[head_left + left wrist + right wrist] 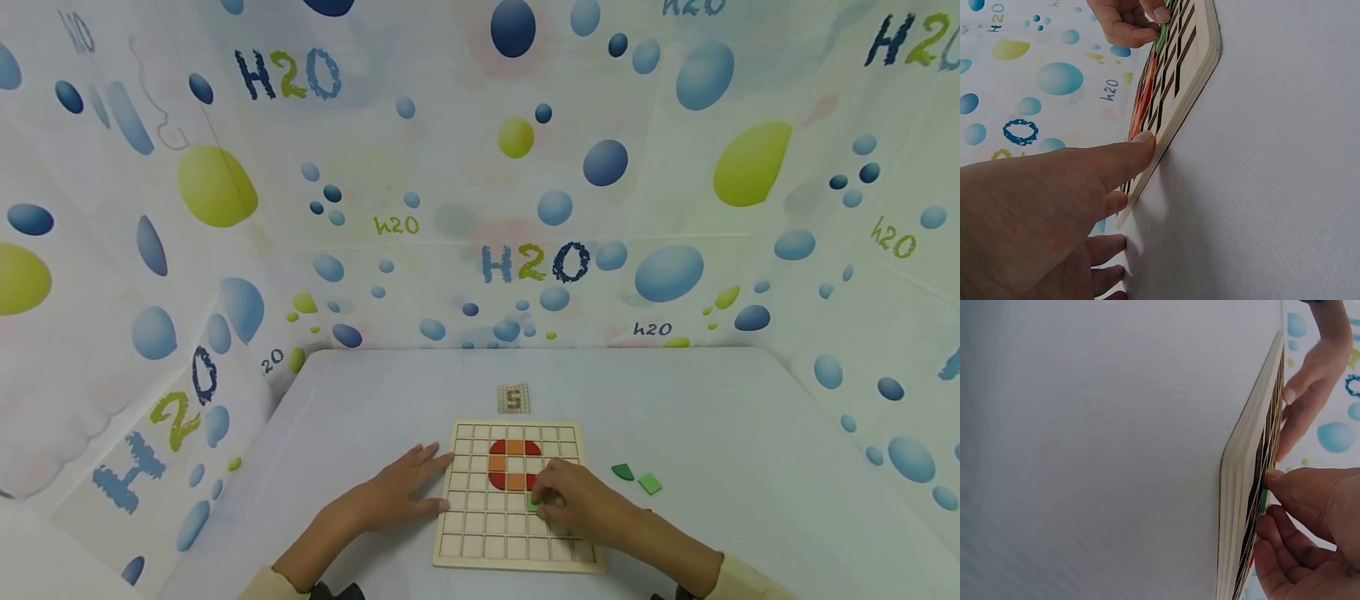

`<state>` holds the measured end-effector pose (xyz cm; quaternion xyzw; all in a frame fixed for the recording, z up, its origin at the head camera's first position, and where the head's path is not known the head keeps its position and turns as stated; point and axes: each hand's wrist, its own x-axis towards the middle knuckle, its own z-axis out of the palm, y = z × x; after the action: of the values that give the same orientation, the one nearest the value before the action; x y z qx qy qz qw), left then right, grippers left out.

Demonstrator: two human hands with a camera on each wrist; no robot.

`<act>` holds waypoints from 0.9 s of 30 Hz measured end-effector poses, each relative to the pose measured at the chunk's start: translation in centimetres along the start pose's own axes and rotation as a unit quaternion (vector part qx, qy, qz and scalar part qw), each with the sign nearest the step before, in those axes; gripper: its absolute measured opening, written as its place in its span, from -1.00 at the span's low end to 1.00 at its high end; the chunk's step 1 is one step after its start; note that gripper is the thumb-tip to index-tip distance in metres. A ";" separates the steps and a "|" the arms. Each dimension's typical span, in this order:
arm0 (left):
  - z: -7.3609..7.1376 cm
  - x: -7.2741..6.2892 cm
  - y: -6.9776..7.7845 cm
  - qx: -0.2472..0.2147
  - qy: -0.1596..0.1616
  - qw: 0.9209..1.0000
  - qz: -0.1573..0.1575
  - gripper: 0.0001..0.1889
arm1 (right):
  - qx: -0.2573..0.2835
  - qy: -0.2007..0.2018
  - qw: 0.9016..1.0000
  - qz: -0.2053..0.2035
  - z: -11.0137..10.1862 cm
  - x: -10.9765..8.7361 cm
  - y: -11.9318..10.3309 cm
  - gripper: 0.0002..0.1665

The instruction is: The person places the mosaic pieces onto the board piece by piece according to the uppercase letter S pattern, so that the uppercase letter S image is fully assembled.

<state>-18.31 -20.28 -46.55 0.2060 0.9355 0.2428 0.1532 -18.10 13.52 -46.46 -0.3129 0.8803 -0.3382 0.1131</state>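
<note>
Head view: on the white desk, the left hand (401, 492) lies flat, fingers straight, against the left edge of the square wooden grid board (516, 493). The right hand (577, 502) pinches a small green tile (534, 502) below the red-and-orange tiles (513, 464). That pattern looks partly built. Two green pieces (637, 477) wait to the right of the board, and a small card reading "S" (513, 398) lies behind it.

Left wrist view: straight fingertips (1141, 139) touch the board's rim.

Right wrist view: fingers (1285, 481) press the green tile into the grid.

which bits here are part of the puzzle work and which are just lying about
In use:
- grid board
- red and orange pieces set in it
- green piece pinched by right hand
- left hand steadying the board's edge

Lying about:
- two green pieces on the table
- small card behind the board
</note>
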 end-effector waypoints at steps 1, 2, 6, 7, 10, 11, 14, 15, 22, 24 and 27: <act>0.0 0.0 0.0 0.001 0.000 1.000 -0.001 -0.18 | 0.000 0.000 1.000 -0.001 0.0 0.0 0.0 -0.90; 0.0 0.1 -0.1 0.003 -0.001 1.000 -0.002 -0.18 | 0.000 0.000 1.000 -0.003 0.0 0.0 0.0 -0.89; 0.0 0.2 -0.1 0.007 -0.002 1.000 -0.008 -0.19 | 0.004 -0.004 1.000 -0.006 0.0 0.1 0.1 -0.89; 0.0 0.2 0.0 0.007 -0.002 1.000 -0.009 -0.19 | 0.005 -0.006 1.000 -0.004 0.0 0.1 0.1 -0.89; -0.1 0.1 0.1 0.001 -0.003 1.000 -0.013 -0.17 | 0.007 -0.010 1.000 0.004 0.0 0.1 0.3 -0.88; -0.1 0.1 0.1 -0.001 -0.003 1.000 -0.012 -0.17 | 0.004 -0.009 1.000 0.006 -0.1 0.0 0.4 -0.88; -0.1 0.1 0.1 -0.002 -0.003 1.000 -0.008 -0.17 | -0.002 -0.003 1.000 0.017 -0.5 -0.2 0.8 -0.89; 0.0 0.1 0.1 -0.001 -0.003 1.000 -0.006 -0.17 | -0.007 0.000 1.000 0.019 -0.7 -0.3 1.0 -0.89; 0.3 0.2 -0.3 0.001 -0.001 1.000 -0.004 -0.18 | -0.019 0.035 0.998 0.042 -3.3 -1.7 2.5 -0.85; 0.3 0.2 -0.4 0.002 0.000 1.000 -0.004 -0.18 | -0.024 0.046 0.997 0.050 -4.3 -2.3 3.2 -0.82; 0.3 0.2 -0.3 0.006 0.000 1.000 -0.005 -0.19 | -0.025 0.067 0.996 0.052 -5.7 -3.3 4.4 -0.76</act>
<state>-18.44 -20.32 -46.98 0.2022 0.9380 0.2361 0.1532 -19.96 21.08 -45.15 -0.2464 0.9091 -0.3298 0.0637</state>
